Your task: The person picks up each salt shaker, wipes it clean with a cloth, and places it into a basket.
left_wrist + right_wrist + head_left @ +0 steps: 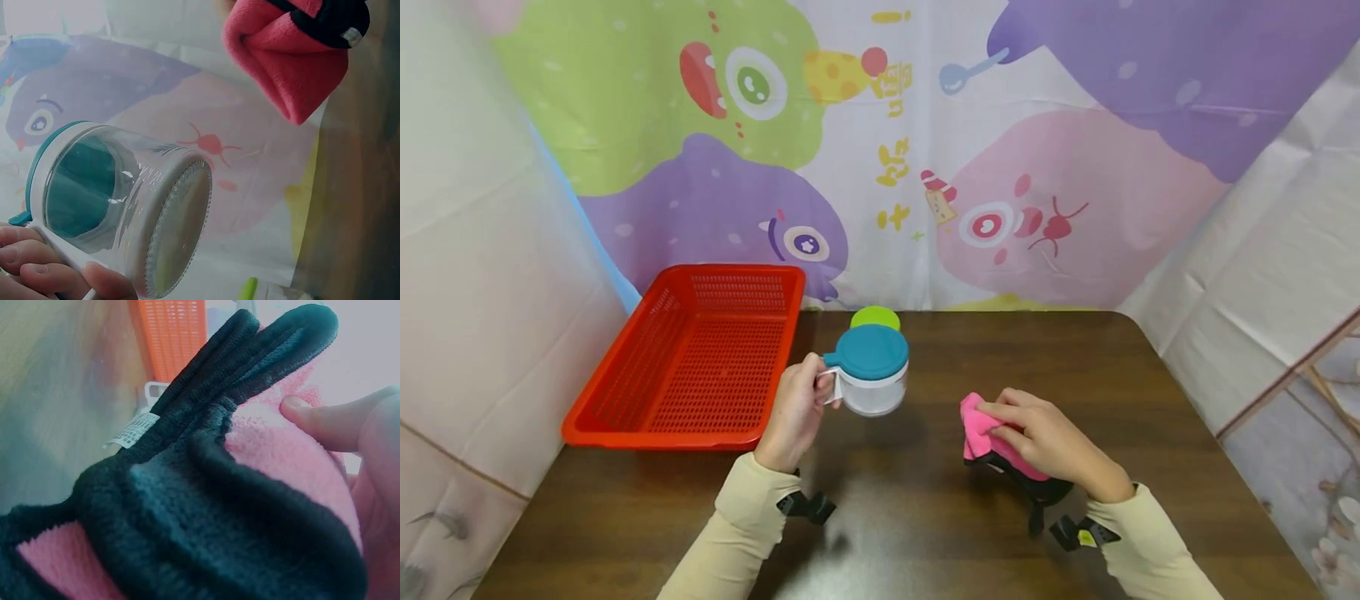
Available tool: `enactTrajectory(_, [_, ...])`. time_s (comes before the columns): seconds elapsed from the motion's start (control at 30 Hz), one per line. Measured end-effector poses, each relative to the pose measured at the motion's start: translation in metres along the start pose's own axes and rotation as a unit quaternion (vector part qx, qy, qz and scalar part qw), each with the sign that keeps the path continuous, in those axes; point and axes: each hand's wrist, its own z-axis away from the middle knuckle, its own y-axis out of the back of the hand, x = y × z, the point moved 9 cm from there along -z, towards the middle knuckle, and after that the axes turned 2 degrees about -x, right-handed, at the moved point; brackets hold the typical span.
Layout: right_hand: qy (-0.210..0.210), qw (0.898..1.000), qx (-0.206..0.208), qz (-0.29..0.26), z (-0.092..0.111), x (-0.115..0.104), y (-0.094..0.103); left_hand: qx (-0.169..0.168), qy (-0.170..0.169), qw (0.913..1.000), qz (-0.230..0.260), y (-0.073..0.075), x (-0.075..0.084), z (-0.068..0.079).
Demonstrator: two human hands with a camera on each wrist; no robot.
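Note:
My left hand (792,414) grips the white handle of a clear seasoning jar (874,395) with a teal lid, held up over the table. In the left wrist view the jar (134,187) is tilted, its ribbed base showing, and its inside looks see-through. To the right, my right hand (1047,435) pinches a pink cleaning cloth (980,429) with black edging between thumb and fingers. The cloth is bunched and its black part hangs below the hand. Up close in the right wrist view, the cloth (269,440) has a white label (132,431). Jar and cloth are apart.
A red perforated basket (658,440) stands on the left of the brown wooden table (917,517). Behind the held jar a bright green lid (876,316) shows, the rest of that object mostly hidden. A printed curtain (917,275) hangs along the table's back edge.

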Motion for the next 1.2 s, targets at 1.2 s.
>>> enactTrajectory(1.2, [-0.016, 1.0, -0.021, -0.013, 0.008, 0.01, -0.008, 0.022, -0.024, 0.9994, 0.009, 0.02, 0.05, -0.013])
